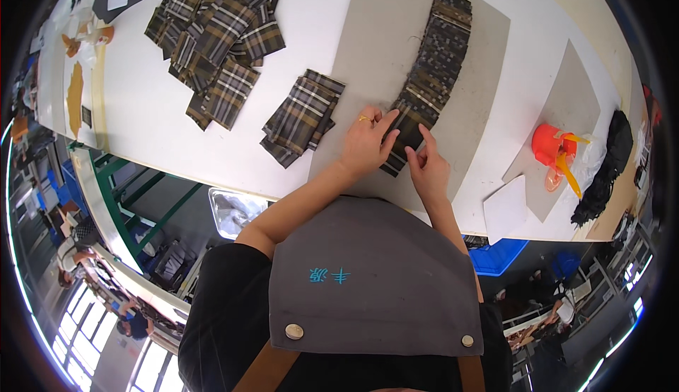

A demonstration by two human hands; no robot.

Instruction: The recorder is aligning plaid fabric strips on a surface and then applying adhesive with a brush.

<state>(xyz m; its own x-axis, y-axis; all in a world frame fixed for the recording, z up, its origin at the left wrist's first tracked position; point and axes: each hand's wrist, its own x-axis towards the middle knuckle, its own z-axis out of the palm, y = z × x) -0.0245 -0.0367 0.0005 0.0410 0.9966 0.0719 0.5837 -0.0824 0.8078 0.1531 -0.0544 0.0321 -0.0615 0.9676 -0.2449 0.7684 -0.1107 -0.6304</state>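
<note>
A long row of overlapping plaid fabric pieces [438,56] runs from the far side of a grey board [375,31] down toward me. At its near end, my left hand [368,143] rests with thumb and index finger apart, their tips on the cloth's left edge. My right hand [429,171] touches the right edge of the same near end, index finger and thumb spread. Between the hands lies a dark part of the cloth. Left of my left hand sits a small stack of plaid pieces [300,116].
A large heap of plaid pieces [219,27] covers the far left of the white table [304,31]. On the right stand a red pot [548,144] with yellow-handled tools, a white sheet [505,209] and black material [612,165]. Bins [498,256] sit below the table edge.
</note>
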